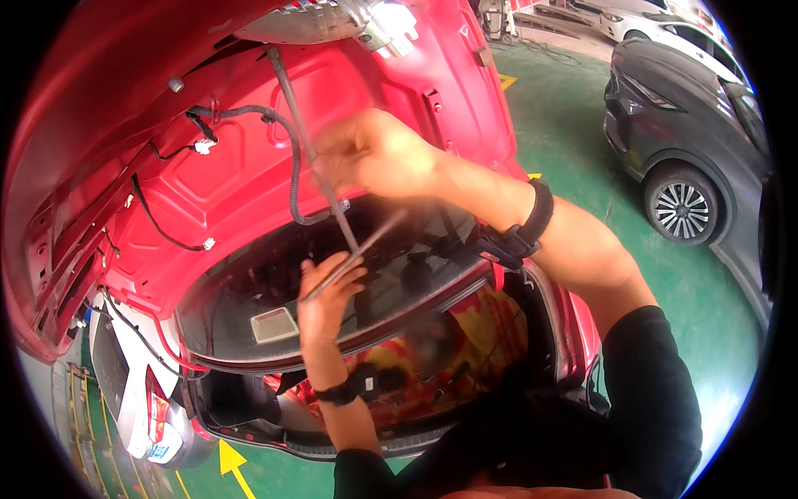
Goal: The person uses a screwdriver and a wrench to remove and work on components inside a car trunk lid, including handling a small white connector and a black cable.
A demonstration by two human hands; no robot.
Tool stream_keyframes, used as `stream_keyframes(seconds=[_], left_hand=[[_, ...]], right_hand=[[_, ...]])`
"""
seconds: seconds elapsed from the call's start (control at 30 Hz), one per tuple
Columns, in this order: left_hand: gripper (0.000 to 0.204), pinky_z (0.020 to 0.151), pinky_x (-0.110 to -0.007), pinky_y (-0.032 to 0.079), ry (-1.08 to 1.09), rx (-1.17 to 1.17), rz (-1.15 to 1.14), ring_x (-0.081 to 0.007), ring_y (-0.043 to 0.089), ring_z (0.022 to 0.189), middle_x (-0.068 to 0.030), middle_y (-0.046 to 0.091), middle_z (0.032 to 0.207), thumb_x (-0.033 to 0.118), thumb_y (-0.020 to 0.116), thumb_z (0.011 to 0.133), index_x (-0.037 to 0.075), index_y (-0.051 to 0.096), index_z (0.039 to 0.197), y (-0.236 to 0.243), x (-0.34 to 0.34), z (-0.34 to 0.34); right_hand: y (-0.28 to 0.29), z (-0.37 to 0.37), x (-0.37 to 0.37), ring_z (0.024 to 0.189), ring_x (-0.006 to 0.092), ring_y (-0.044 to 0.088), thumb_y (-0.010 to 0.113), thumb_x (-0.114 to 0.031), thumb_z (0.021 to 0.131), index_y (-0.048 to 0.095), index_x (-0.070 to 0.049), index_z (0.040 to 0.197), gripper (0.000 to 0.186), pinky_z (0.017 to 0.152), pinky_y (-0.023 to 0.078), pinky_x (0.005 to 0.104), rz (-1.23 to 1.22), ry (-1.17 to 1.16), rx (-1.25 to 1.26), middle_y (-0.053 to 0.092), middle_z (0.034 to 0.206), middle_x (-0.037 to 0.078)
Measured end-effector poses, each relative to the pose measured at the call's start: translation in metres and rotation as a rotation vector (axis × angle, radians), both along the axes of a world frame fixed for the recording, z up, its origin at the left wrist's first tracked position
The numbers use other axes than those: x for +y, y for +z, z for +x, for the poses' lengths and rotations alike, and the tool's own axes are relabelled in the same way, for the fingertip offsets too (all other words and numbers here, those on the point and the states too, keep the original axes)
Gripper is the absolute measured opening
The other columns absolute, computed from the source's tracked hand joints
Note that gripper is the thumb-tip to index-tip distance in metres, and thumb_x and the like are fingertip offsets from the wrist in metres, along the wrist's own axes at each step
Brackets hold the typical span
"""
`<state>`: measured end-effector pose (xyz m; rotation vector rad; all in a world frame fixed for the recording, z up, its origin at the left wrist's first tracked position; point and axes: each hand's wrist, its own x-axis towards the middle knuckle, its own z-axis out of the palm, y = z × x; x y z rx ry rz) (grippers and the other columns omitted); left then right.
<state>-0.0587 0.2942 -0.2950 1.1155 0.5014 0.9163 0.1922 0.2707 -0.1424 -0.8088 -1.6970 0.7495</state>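
Observation:
A long metal T-handle wrench (338, 214) slants up toward the underside of the raised red trunk lid (357, 91). Its far end meets the lid beside a silvery lamp-like part (316, 25). My left hand (327, 303) is at the crossbar, fingers partly curled about it. Higher up, my right hand (370, 154) closes round the shaft; motion blurs its fingers. A ribbed black wiring conduit (295, 158) hangs from the lid just left of the shaft. Loose white connectors (204, 146) dangle on dark wires farther left.
Below the lid lie the rear window (241, 291) and the open trunk (291, 416), with a red-and-yellow cloth (490, 333) inside. A dark grey car (682, 125) stands on the green floor (565, 108) to the right. A white car (125, 391) is at lower left.

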Motion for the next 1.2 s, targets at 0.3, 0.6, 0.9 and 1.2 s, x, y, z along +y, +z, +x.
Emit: stream_keyframes(seconds=[0.3,0.6,0.9,1.2], left_hand=[[0.033,0.075,-0.027,0.049,0.531,0.689,0.811,-0.0147,0.064,0.087,-0.0099,0.07,0.103,0.021,0.069,0.094,0.002,0.063,0.121,0.108,-0.043,0.006],[0.027,0.068,-0.036,0.051,0.398,0.806,0.835,-0.0215,0.065,0.069,-0.0112,0.068,0.075,0.025,0.07,0.092,-0.001,0.067,0.097,0.127,-0.019,0.075],[0.028,0.067,-0.027,0.047,0.18,0.676,0.666,-0.0106,0.059,0.072,-0.004,0.071,0.086,0.025,0.061,0.099,-0.002,0.068,0.099,0.133,-0.007,0.075],[0.021,0.085,-0.03,0.048,0.223,0.538,0.655,-0.0146,0.063,0.088,-0.0086,0.071,0.096,0.015,0.054,0.102,-0.001,0.065,0.108,0.136,-0.01,0.075]], right_hand=[[0.004,-0.005,-0.008,0.064,0.0131,0.063,0.074,-0.019,0.082,0.071,0.002,0.079,0.022,0.062,0.05,0.0319,0.091,-0.317,-0.052,0.068,0.07,0.008],[0.009,-0.01,-0.016,0.07,0.0268,0.069,0.076,-0.026,0.079,0.068,0.002,0.084,0.029,0.069,0.054,0.0385,0.081,-0.365,-0.092,0.07,0.073,0.015],[0.022,0.005,0.0,0.075,0.0235,0.066,0.072,-0.027,0.086,0.075,-0.001,0.088,0.026,0.074,0.051,0.036,0.08,-0.259,-0.166,0.069,0.074,0.012],[0.031,0.0,-0.01,0.071,0.0197,0.064,0.077,-0.039,0.081,0.074,-0.004,0.088,0.036,0.071,0.051,0.0351,0.04,-0.452,-0.162,0.067,0.073,0.011]])
